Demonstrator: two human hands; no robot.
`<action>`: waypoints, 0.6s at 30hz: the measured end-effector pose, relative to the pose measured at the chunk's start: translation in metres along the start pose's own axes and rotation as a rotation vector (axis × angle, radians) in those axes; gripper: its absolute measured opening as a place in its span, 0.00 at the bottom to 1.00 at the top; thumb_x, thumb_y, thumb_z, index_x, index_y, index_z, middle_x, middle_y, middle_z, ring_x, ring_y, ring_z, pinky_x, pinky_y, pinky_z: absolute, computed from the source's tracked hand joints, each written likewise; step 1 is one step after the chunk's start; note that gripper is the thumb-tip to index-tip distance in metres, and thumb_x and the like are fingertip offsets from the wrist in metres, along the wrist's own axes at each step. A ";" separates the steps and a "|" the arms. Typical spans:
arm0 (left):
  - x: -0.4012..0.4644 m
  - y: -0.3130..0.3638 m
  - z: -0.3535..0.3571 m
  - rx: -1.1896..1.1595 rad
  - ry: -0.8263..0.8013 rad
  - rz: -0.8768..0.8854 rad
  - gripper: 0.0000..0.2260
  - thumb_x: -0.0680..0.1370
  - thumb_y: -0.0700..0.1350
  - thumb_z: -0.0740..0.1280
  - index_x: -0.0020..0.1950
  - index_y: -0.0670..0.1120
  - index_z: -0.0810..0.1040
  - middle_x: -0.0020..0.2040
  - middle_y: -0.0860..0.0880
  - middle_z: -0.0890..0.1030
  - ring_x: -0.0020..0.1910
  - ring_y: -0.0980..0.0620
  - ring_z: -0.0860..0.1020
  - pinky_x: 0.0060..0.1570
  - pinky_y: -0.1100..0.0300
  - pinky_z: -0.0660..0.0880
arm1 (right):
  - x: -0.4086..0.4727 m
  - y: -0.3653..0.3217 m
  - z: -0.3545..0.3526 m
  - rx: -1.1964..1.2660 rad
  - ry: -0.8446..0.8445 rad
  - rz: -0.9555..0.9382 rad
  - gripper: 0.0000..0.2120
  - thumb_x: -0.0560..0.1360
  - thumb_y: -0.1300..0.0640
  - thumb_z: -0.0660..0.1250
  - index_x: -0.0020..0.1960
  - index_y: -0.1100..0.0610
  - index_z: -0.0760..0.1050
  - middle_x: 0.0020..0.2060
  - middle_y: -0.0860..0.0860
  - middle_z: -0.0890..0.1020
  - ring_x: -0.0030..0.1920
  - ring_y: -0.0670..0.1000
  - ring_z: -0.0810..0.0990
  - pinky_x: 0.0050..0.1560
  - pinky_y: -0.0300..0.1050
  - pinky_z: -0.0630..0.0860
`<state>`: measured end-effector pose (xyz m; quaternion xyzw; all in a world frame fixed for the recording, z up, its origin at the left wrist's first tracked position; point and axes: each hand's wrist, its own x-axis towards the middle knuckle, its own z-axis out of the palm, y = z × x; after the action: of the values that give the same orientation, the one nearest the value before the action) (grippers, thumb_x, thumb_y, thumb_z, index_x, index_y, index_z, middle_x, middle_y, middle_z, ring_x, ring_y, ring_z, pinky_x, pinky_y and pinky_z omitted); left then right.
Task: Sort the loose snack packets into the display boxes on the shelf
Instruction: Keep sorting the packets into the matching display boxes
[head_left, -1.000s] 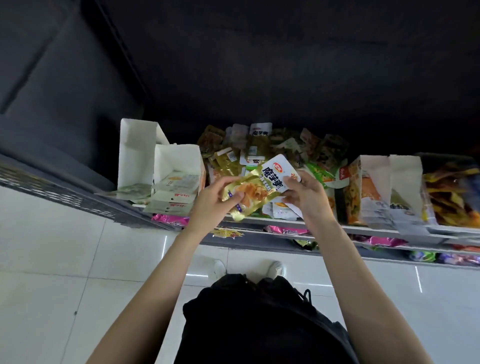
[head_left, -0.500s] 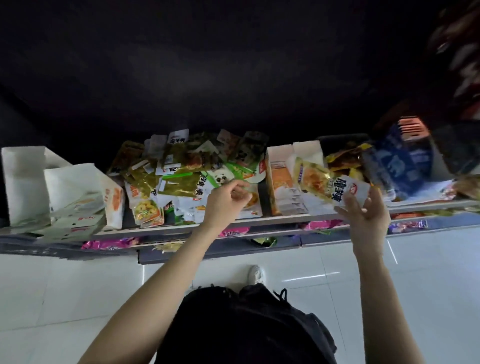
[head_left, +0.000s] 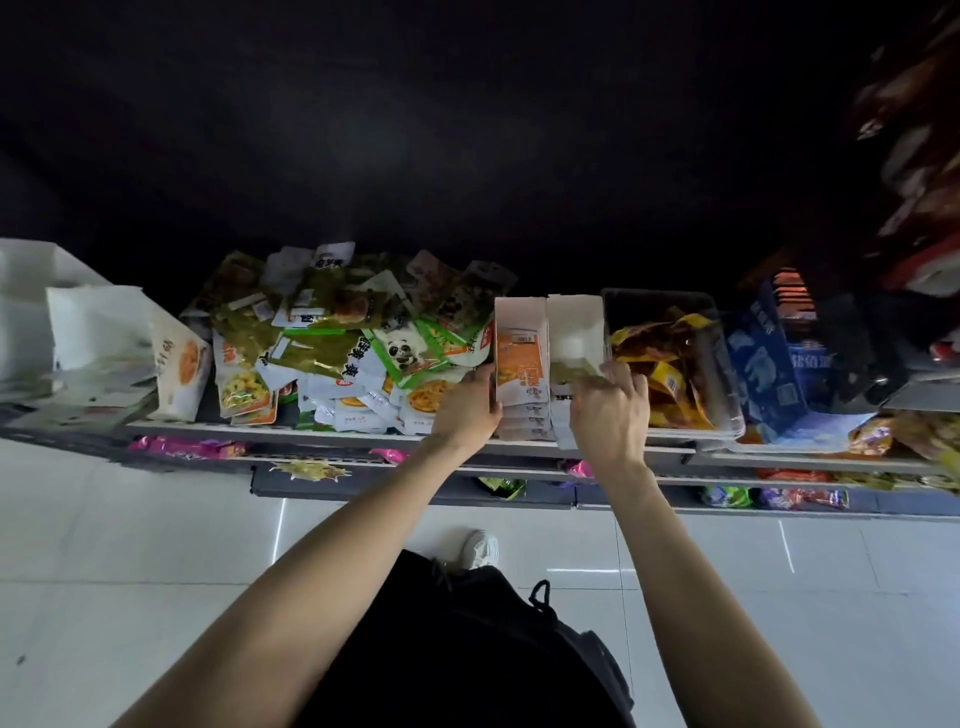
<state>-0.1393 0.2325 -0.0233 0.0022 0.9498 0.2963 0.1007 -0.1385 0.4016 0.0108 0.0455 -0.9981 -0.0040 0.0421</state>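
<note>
From the head view, the right hand (head_left: 609, 413) pinches a yellow-green foil packet (head_left: 574, 371) into the white cardboard display box (head_left: 574, 332). The left hand (head_left: 467, 410) grips the orange-printed box (head_left: 521, 364) left of it. Much is left, I judge: a big heap of loose packets (head_left: 337, 348) lies further left. Boxes stand tight together at the shelf edge (head_left: 311, 428), giving little room.

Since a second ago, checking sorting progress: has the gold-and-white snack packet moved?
Yes. The gold-and-white snack packet went right, from above the loose packet pile into the white cardboard display box, right hand gripping it.
</note>
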 end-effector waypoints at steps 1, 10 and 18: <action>-0.001 -0.001 0.000 -0.008 -0.003 0.009 0.22 0.79 0.41 0.63 0.72 0.43 0.65 0.57 0.45 0.80 0.49 0.50 0.80 0.42 0.65 0.73 | -0.002 0.000 0.003 -0.029 -0.034 -0.004 0.04 0.64 0.65 0.72 0.36 0.58 0.83 0.35 0.55 0.84 0.53 0.57 0.78 0.51 0.50 0.68; -0.027 -0.047 -0.043 -0.031 0.217 0.124 0.09 0.78 0.47 0.64 0.56 0.46 0.77 0.46 0.53 0.82 0.40 0.56 0.79 0.36 0.63 0.75 | -0.017 -0.042 -0.003 0.255 0.039 -0.062 0.16 0.65 0.68 0.68 0.51 0.59 0.81 0.49 0.56 0.84 0.55 0.61 0.77 0.55 0.56 0.72; -0.038 -0.191 -0.100 -0.229 0.509 -0.316 0.14 0.76 0.43 0.68 0.59 0.40 0.74 0.56 0.43 0.78 0.54 0.44 0.77 0.52 0.52 0.75 | 0.008 -0.182 0.006 0.604 -0.220 -0.255 0.19 0.74 0.65 0.62 0.64 0.56 0.74 0.61 0.54 0.78 0.59 0.56 0.77 0.56 0.48 0.76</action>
<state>-0.1105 0.0163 -0.0435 -0.2308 0.8935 0.3732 -0.0959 -0.1301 0.2199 0.0029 0.1797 -0.9391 0.2814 -0.0820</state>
